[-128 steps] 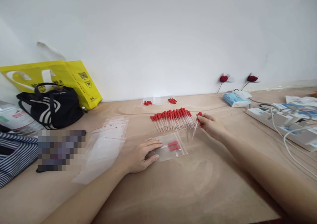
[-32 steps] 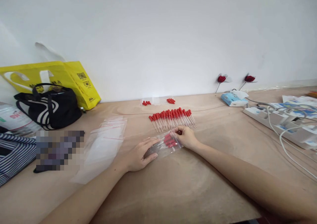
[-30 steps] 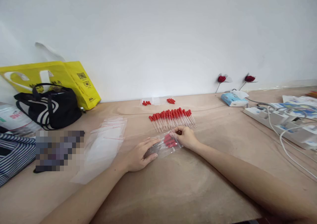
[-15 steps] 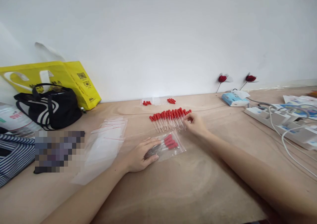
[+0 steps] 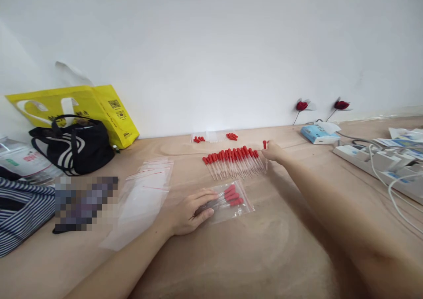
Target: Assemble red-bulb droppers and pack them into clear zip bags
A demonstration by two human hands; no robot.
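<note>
My left hand [image 5: 193,211] lies on a clear zip bag [image 5: 224,212], its thumb and fingers bracketing the near-left end and pressing it on the table. Inside the bag are several droppers [image 5: 233,196] with red rubber bulbs; my fingers partly cover their tips. Past the bag, a row of loose droppers [image 5: 235,156], red bulbs facing the wall, spreads over the wood. At the right end of that row, my right hand [image 5: 272,151] pinches a single dropper [image 5: 265,144] with its bulb upward and its thin clear tube hanging down.
Flat clear bags [image 5: 142,202] lie overlapped at left. Two filled bags [image 5: 213,136] are by the wall. A yellow tote [image 5: 115,114] and black bag [image 5: 86,145] stand far left. A tissue pack [image 5: 319,134] and power strip [image 5: 370,164] with white cables are on the right.
My right hand has moved right and farther away, lifting one dropper off the row. My left hand stays on the bag. The view has shifted slightly.
</note>
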